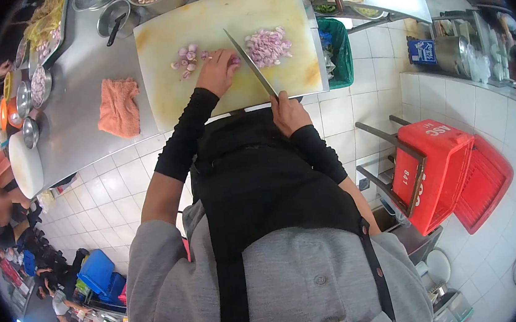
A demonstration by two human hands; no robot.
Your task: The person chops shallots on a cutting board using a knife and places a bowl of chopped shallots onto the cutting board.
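My right hand (289, 113) is wrapped round the handle of a long kitchen knife (250, 63), its blade slanting up and left over the cutting board (220, 22). My left hand (216, 73) presses a purple shallot (233, 63) to the board, fingers closed on it, just left of the blade. Part of that shallot is hidden under the fingers. Beyond the left hand lies a small group of peeled whole shallots (186, 59). Right of the blade sits a pile of chopped shallots (268, 46).
An orange cloth (119, 108) lies on the steel table (81, 131) left of the board. Metal bowls stand behind, one with a black-handled tool (115, 29). A green-lined bin (337, 53) is right of the board. Red crates (433, 169) stand farther right. Other people work at far left.
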